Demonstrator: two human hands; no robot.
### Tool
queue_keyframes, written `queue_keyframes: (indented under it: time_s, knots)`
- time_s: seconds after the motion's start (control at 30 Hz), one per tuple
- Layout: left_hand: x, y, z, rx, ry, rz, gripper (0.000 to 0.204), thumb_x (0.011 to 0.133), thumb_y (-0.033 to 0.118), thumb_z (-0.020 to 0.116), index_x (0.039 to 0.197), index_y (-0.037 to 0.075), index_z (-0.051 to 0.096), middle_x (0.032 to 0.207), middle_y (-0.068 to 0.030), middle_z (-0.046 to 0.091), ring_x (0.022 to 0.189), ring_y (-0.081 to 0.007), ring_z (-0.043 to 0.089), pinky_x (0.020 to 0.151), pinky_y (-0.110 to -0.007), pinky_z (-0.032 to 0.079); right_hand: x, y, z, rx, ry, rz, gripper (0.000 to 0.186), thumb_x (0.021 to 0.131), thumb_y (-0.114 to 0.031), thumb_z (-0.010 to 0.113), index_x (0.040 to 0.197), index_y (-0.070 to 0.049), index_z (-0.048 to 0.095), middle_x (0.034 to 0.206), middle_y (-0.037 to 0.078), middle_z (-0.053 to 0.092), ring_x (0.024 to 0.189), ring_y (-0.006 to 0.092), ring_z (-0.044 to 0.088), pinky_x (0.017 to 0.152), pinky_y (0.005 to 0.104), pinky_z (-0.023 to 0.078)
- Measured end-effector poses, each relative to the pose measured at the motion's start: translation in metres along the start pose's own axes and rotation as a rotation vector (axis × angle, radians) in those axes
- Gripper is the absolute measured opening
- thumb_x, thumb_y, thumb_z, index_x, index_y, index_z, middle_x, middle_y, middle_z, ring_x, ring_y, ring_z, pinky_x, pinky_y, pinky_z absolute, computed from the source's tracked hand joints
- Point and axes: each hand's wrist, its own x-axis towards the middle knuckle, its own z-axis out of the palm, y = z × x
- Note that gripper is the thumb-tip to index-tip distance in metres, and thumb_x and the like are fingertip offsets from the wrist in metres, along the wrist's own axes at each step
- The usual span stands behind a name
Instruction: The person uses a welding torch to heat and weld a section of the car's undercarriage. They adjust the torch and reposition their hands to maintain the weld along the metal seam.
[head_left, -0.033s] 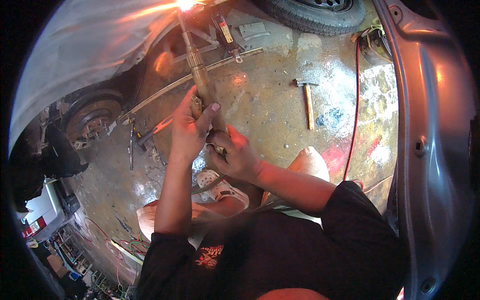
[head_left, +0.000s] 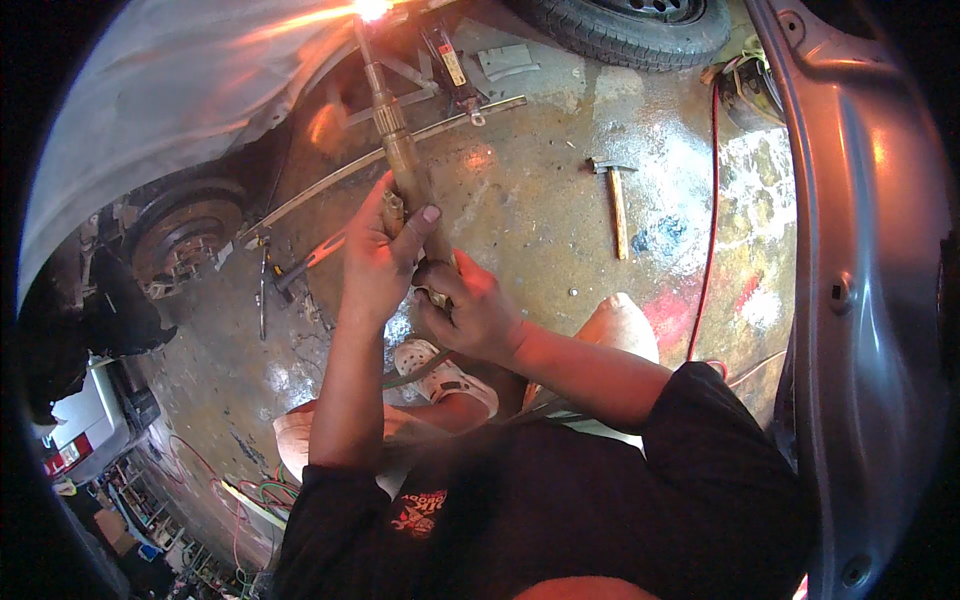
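A brass-coloured gas torch [head_left: 396, 138] slants up and away from me, with a bright flame [head_left: 371, 9] at its tip by the top edge. Wrapped around the torch's body is my left hand [head_left: 378, 250], its thumb lying along the near side. Just below, at the torch's rear end, my right hand [head_left: 468, 308] is closed around the handle and its valve area; the fingers hide part of it. The flame glows beside the lower edge of a pale grey vehicle panel [head_left: 190, 110]. What the flame touches is cut off by the picture's edge.
On the wet, stained floor lie a hammer [head_left: 617, 210], another orange-handled hammer [head_left: 310, 257] and a long thin strip [head_left: 330, 180]. A tyre [head_left: 625, 35] sits at the top, a brake disc [head_left: 185, 235] at the left. A red hose [head_left: 712, 220] runs near the right-hand metal door frame [head_left: 860, 300].
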Motion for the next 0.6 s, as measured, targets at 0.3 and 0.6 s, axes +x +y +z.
queue_keyframes:
  time_s: [0.3,0.6]
  knots:
    - [0.0026,-0.0085,0.0005,-0.011,-0.002,0.073,0.055,0.099,0.017,0.077,0.147,0.0,0.056,0.106,-0.0014,0.07,0.094,-0.0099,0.063,0.082,-0.027,0.052,0.0025,-0.0049,-0.0029,0.025,0.011,-0.008,0.023,0.088,-0.011,0.075,0.108,-0.009,0.064,0.102,0.02,0.066,0.083,0.0433,0.068,0.071,0.0499,0.059]
    - [0.0007,-0.0041,0.0031,0.0,0.005,-0.011,0.053,0.1,0.011,0.073,0.149,-0.002,0.054,0.106,-0.0001,0.07,0.092,-0.009,0.062,0.081,-0.026,0.05,0.001,-0.0067,-0.0037,-0.001,-0.009,0.054,0.019,0.092,-0.014,0.075,0.106,-0.008,0.064,0.098,0.014,0.068,0.087,0.0427,0.068,0.072,0.0501,0.058]
